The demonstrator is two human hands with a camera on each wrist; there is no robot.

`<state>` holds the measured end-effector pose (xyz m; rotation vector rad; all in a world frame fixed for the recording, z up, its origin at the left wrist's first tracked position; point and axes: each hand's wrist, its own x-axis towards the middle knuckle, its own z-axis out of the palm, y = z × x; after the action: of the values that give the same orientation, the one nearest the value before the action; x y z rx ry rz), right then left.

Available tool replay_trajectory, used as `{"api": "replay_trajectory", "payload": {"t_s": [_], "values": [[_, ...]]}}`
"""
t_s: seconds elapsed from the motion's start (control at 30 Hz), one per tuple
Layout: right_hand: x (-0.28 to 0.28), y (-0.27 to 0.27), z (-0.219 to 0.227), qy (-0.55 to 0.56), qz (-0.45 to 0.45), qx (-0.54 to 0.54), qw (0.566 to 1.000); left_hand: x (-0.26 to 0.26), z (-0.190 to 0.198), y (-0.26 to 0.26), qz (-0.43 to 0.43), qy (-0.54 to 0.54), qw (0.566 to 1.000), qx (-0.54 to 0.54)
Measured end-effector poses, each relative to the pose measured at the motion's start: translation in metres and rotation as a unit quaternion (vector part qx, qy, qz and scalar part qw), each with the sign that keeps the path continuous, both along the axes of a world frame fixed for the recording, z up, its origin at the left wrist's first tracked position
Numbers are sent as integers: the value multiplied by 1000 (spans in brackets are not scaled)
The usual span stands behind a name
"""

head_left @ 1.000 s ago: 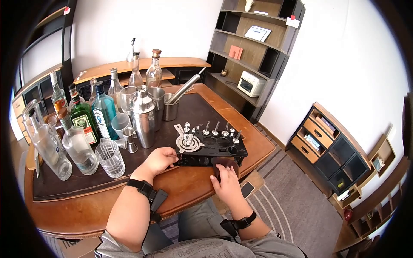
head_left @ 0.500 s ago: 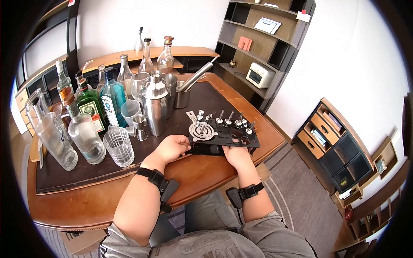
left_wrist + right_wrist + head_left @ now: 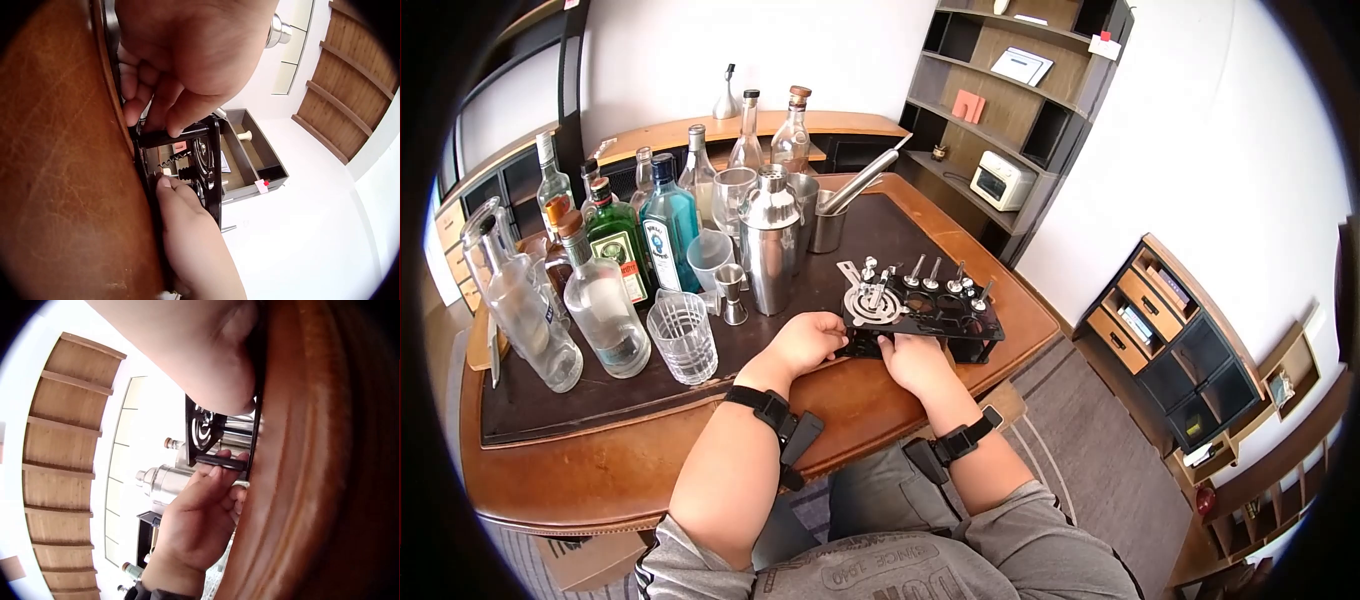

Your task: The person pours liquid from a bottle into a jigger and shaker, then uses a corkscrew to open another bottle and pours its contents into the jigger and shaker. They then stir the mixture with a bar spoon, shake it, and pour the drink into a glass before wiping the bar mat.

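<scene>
A black bar-tool rack (image 3: 920, 324) stands near the table's front edge. Its top plate carries a flat metal strainer (image 3: 868, 308) and several metal pourers (image 3: 934, 274). My left hand (image 3: 805, 345) grips the rack's left front corner, thumb and fingers curled round the dark post (image 3: 219, 462) in the right wrist view. Under the top plate reaches my right hand (image 3: 915, 362), its fingers hidden from above. From the left wrist side, the right thumb and fingertips (image 3: 164, 181) show inside the rack, close to a dark metal spiral (image 3: 175, 161); I cannot tell whether they hold anything.
Left of the rack stand a metal jigger (image 3: 732, 300), a cocktail shaker (image 3: 768, 255) and a cut-glass mixing glass (image 3: 684, 340). Several bottles (image 3: 615, 245) crowd the table's left side. Behind the shaker, a metal cup (image 3: 827, 232) holds long tools. Leather edging (image 3: 800, 420) borders the tabletop.
My right hand has left a dark brown thing at the rack's front, now out of sight, and gone under the top plate, then leftward. My left hand stays at the rack's corner.
</scene>
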<state>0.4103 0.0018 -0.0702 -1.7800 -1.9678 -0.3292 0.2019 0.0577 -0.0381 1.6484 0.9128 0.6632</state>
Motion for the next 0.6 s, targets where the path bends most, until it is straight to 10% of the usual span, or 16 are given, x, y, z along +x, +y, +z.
{"api": "replay_trajectory", "payload": {"t_s": [0.6], "values": [[-14, -40, 40, 111, 190, -160, 962, -1, 2, -2, -3, -14, 1000, -17]]}}
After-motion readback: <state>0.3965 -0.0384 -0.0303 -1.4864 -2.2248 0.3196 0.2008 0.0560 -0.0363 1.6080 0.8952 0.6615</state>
